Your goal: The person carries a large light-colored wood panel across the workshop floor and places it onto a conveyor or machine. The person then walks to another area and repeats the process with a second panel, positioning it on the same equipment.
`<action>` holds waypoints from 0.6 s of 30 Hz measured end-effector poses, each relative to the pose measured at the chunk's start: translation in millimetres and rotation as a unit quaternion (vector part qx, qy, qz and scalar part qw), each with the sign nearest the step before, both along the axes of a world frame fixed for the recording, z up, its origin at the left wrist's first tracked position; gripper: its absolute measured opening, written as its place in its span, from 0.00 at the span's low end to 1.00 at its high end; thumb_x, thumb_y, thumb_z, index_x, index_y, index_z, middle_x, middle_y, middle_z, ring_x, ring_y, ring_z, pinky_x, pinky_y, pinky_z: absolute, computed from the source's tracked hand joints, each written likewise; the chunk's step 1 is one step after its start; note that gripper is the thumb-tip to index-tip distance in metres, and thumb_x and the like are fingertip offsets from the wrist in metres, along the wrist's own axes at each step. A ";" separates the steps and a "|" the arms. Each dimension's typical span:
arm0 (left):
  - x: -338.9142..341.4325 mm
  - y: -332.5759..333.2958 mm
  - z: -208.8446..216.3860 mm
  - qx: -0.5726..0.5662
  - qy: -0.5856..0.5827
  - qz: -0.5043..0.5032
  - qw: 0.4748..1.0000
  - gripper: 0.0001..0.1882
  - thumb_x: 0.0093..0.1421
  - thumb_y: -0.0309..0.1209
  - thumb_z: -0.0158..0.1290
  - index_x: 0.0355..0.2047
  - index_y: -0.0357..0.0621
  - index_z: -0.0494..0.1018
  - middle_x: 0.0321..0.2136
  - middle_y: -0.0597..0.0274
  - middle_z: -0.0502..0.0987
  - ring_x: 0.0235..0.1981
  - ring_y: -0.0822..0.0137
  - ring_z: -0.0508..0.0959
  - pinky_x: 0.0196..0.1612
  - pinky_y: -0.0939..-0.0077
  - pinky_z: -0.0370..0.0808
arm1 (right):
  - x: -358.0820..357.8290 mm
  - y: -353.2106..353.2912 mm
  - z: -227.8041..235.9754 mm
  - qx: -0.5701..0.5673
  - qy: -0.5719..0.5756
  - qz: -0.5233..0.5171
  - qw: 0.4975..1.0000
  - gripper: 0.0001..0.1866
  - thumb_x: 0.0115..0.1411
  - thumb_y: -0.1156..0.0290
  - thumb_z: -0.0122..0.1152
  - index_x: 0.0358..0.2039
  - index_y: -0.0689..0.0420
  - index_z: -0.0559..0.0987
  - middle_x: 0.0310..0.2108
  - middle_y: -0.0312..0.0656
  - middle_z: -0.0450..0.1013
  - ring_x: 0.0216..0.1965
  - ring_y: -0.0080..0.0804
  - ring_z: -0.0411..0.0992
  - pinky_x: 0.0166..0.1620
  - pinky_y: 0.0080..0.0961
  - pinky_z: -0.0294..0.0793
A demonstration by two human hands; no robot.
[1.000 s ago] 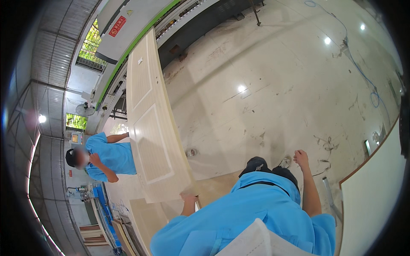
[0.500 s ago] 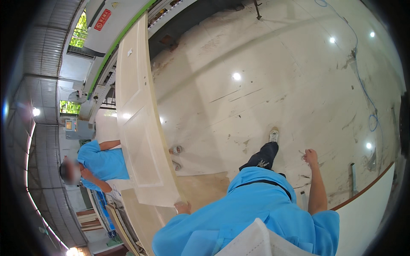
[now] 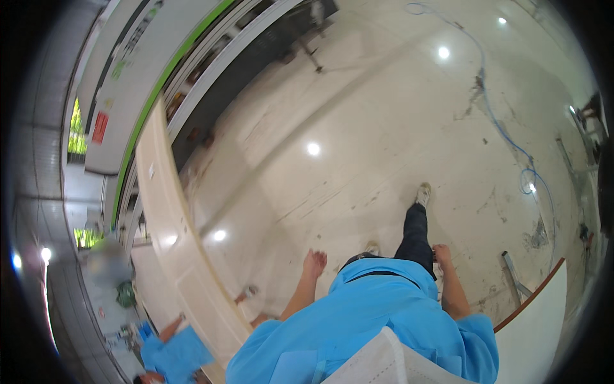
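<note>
your left hand [image 3: 314, 263] has left the panel [image 3: 201, 288], loosely spread; right hand [image 3: 440, 254], can't tell; lacking support, the panel might tip.

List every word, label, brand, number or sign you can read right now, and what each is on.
Nothing can be read reliably:
Green and dark lettering on the long machine's pale cover: blurred.
Red upright rectangular sign on the same cover: too small and blurred.
Small yellowish mark above that sign: too small to tell what it is.
White patch on the pale panel: too small to tell whether it bears text.
</note>
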State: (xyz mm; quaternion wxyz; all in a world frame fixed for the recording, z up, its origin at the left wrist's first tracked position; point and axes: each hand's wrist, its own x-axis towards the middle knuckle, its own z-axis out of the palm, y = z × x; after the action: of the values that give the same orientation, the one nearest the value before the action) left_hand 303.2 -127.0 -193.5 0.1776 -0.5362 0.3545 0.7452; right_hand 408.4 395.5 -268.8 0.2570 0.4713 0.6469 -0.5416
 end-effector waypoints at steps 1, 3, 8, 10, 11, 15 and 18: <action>-67.7 40.1 7.3 -0.003 0.073 -0.083 0.994 0.26 0.67 0.51 0.41 0.47 0.38 0.67 0.41 0.55 0.74 0.40 0.61 0.76 0.42 0.70 0.74 | -15.6 17.4 -4.7 0.008 0.045 0.015 0.999 0.16 0.58 0.64 0.53 0.40 0.64 0.77 0.28 0.49 0.76 0.25 0.37 0.74 0.27 0.32 0.73; -183.4 120.9 35.8 -0.030 0.188 -0.226 0.955 0.24 0.67 0.49 0.45 0.46 0.39 0.68 0.41 0.56 0.75 0.40 0.65 0.76 0.43 0.72 0.74 | -56.6 51.9 -10.3 0.046 0.054 0.022 0.997 0.15 0.58 0.64 0.54 0.39 0.64 0.77 0.26 0.47 0.74 0.25 0.34 0.73 0.26 0.31 0.72; -338.1 267.6 101.1 -0.123 0.223 -0.314 0.915 0.23 0.66 0.48 0.46 0.47 0.40 0.68 0.40 0.57 0.75 0.40 0.66 0.77 0.43 0.73 0.74 | -178.6 168.4 26.4 -0.024 0.050 -0.116 0.992 0.16 0.59 0.63 0.54 0.37 0.65 0.77 0.26 0.47 0.75 0.26 0.34 0.75 0.28 0.29 0.74; -361.1 296.3 95.8 -0.105 0.204 -0.317 0.920 0.22 0.66 0.48 0.47 0.47 0.40 0.69 0.39 0.57 0.76 0.40 0.67 0.77 0.43 0.73 0.74 | -236.8 223.7 49.7 -0.045 0.027 -0.122 0.991 0.16 0.59 0.62 0.54 0.38 0.64 0.75 0.26 0.46 0.74 0.25 0.31 0.74 0.27 0.25 0.72; -361.5 305.5 87.3 -0.095 0.197 -0.324 0.920 0.22 0.66 0.48 0.47 0.46 0.40 0.69 0.39 0.56 0.76 0.40 0.67 0.77 0.42 0.73 0.74 | -269.3 249.7 59.8 -0.039 0.070 -0.118 0.990 0.16 0.59 0.62 0.54 0.38 0.63 0.75 0.26 0.46 0.74 0.25 0.31 0.74 0.27 0.25 0.73; -351.8 342.1 33.5 -0.107 0.035 -0.376 0.920 0.21 0.65 0.47 0.48 0.42 0.40 0.71 0.34 0.55 0.78 0.36 0.63 0.78 0.41 0.69 0.75 | -402.5 330.1 76.6 -0.028 0.127 -0.145 0.981 0.16 0.59 0.62 0.54 0.39 0.63 0.75 0.26 0.45 0.74 0.24 0.30 0.74 0.27 0.25 0.74; -350.5 364.2 3.6 -0.132 -0.096 -0.382 0.910 0.19 0.65 0.45 0.48 0.40 0.40 0.72 0.32 0.55 0.77 0.34 0.61 0.78 0.40 0.68 0.75 | -494.2 375.9 75.5 -0.023 0.133 -0.138 0.981 0.16 0.59 0.62 0.55 0.40 0.62 0.75 0.27 0.45 0.75 0.24 0.30 0.74 0.28 0.25 0.75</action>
State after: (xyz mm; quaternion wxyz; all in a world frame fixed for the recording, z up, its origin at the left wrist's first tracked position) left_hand -47.3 237.2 -189.9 0.4093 -0.4473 0.6086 0.5119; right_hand -85.8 771.4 -193.3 0.1024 0.4740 0.5909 -0.6447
